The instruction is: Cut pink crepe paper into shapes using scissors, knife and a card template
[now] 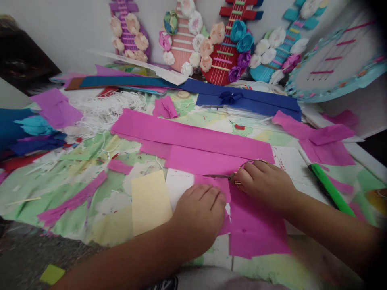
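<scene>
My right hand is closed round the gold-coloured handles of a pair of scissors. Their dark blades point left across the pink paper. A small pink paper piece lies under my left hand, which presses down on it with the fingers curled; whether they pinch its edge is hidden. Just right of it spreads a larger pink sheet, partly beneath my right wrist. Behind both hands stretches a long folded pink strip. A pale yellow paper rectangle rests left of my left hand.
Decorated paper guitars lean on the back wall. Tangled white string lies at the left, blue paper strips at the back. A green cutter is near my right forearm. Pink scraps dot the patterned tablecloth.
</scene>
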### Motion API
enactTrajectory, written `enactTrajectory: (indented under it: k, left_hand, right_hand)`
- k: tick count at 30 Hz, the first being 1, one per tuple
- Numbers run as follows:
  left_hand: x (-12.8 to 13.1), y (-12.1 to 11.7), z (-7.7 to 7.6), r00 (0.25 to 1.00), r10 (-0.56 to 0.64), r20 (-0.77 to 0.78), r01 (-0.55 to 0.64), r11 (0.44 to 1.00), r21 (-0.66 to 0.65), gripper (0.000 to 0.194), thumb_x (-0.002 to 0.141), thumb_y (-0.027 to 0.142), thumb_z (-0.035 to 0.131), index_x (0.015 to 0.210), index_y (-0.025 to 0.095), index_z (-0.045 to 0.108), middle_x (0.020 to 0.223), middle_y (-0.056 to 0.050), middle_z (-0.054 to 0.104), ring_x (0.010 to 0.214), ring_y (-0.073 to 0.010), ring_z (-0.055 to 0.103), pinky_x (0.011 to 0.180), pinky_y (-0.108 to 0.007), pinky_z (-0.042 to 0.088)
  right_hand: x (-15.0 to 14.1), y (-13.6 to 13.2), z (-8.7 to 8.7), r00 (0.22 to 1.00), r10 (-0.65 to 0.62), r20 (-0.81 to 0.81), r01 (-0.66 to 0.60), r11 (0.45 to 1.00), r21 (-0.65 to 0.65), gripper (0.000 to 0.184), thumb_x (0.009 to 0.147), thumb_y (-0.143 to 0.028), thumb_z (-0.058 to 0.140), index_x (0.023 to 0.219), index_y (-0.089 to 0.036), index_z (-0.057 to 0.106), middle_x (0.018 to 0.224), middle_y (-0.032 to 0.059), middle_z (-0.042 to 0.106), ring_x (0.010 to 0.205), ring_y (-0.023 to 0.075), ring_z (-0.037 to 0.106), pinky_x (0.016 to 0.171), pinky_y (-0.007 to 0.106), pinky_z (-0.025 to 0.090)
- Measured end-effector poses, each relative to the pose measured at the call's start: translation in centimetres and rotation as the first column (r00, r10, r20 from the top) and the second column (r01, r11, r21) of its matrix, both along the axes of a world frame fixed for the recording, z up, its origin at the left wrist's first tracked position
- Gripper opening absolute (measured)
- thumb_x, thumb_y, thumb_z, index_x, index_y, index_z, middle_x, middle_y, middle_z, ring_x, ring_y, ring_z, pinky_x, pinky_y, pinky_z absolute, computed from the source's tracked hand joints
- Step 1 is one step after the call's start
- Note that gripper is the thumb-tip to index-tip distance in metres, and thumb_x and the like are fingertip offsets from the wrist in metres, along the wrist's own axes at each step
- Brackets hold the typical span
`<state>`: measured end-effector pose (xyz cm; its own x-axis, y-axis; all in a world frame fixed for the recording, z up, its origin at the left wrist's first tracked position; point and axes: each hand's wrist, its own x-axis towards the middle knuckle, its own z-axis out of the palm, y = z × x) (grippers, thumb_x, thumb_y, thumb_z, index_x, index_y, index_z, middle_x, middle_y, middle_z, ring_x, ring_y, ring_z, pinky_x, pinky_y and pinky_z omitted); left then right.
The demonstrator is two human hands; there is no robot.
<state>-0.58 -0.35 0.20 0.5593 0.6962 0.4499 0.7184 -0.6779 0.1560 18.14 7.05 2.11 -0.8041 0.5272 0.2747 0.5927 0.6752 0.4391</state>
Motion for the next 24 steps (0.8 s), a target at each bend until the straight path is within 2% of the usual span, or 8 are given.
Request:
enactTrajectory:
  k: [10, 17, 24]
  left_hand:
    - [0.0, -0.3, 0.1, 1.0, 0.014, -0.002, -0.014, 0.999, 0.032, 0.027, 0.074, 0.012, 0.042, 0.097, 0.005, 0.055, 0.089, -0.012, 0.061, 0.084, -0.0218, 0.056, 0.074, -0.039, 0.046]
    - [0.0, -0.4, 0.2, 1.0, 0.019, 0.005, -0.019, 0.999, 0.032, 0.028, 0.074, 0.014, 0.041, 0.098, 0.006, 0.055, 0.088, -0.013, 0.061, 0.082, -0.0218, 0.055, 0.073, -0.039, 0.046]
    - [0.1, -0.4, 0.2, 1.0, 0.017, 0.01, -0.018, 0.999, 0.04, 0.027, 0.075, 0.014, 0.04, 0.097, 0.006, 0.054, 0.086, -0.011, 0.061, 0.082, -0.0217, 0.055, 0.073, -0.039, 0.046]
  right_hand:
    - [0.0, 0.1, 0.4, 1.0, 0.026, -0.013, -0.026, 1.0, 0.007, 0.017, 0.074, -0.017, 0.049, 0.058, -0.018, 0.051, 0.05, 0.0007, 0.052, 0.052, 0.0137, 0.042, 0.05, 0.027, 0.013]
    - [-0.6, 0.3, 0.7, 0.998, -0.053, 0.025, 0.054, 0.996, -0.066, 0.012, 0.072, -0.02, 0.049, 0.061, -0.017, 0.051, 0.058, 0.0024, 0.054, 0.059, 0.0155, 0.045, 0.055, 0.028, 0.022]
    - [-1.7, 0.4, 0.8, 0.999, -0.029, 0.039, 0.03, 0.999, -0.043, 0.012, 0.075, -0.017, 0.046, 0.064, -0.018, 0.051, 0.061, 0.0035, 0.054, 0.06, 0.0162, 0.044, 0.057, 0.029, 0.023]
